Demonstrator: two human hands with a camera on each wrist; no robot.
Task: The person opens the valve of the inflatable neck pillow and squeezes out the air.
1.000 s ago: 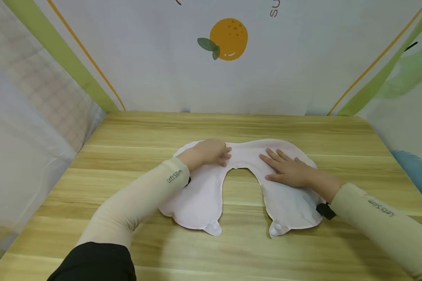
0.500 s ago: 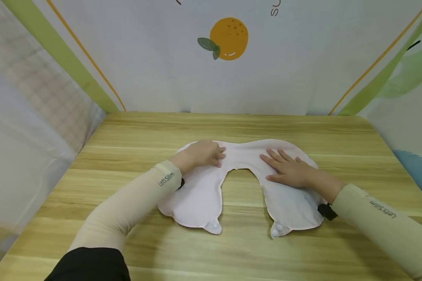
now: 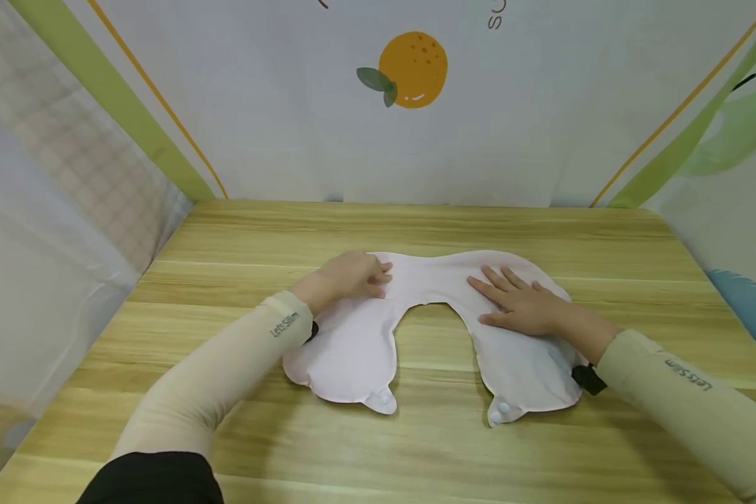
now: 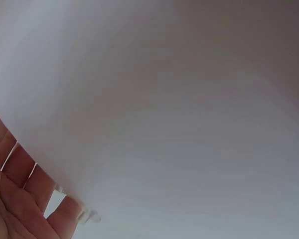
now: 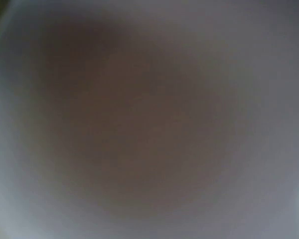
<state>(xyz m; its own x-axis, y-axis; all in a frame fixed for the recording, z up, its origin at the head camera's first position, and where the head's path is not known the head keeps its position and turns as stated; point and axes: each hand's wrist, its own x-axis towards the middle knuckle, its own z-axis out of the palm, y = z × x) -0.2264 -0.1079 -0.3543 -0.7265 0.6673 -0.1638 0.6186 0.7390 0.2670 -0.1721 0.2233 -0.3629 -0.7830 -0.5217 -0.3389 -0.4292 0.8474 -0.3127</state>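
Observation:
A pale pink, U-shaped neck pillow [image 3: 355, 364] lies flat on the wooden table, its two ends pointing toward me. Each end carries a small tab with snap buttons. On the upper left part of the pillow rests my left hand [image 3: 349, 274], its fingers loosely bent. Their tips are hidden behind the fabric in the left wrist view, where part of the left hand [image 4: 25, 199] shows beside the pillow [image 4: 164, 149]. My right hand [image 3: 519, 308] lies palm down on the pillow's right half, fingers spread. Blurred fabric fills the right wrist view.
The wooden table [image 3: 277, 227] reaches back to a white curtain [image 3: 277, 126] printed with an orange. Light curtains hang at both sides. Both forearms wear beige sleeves, and a black wrist camera [image 3: 588, 379] sits by the right hand.
My left hand has slid left across the pillow, and the left tab has shifted slightly away from me. The right hand stays at nearly the same place on the right half.

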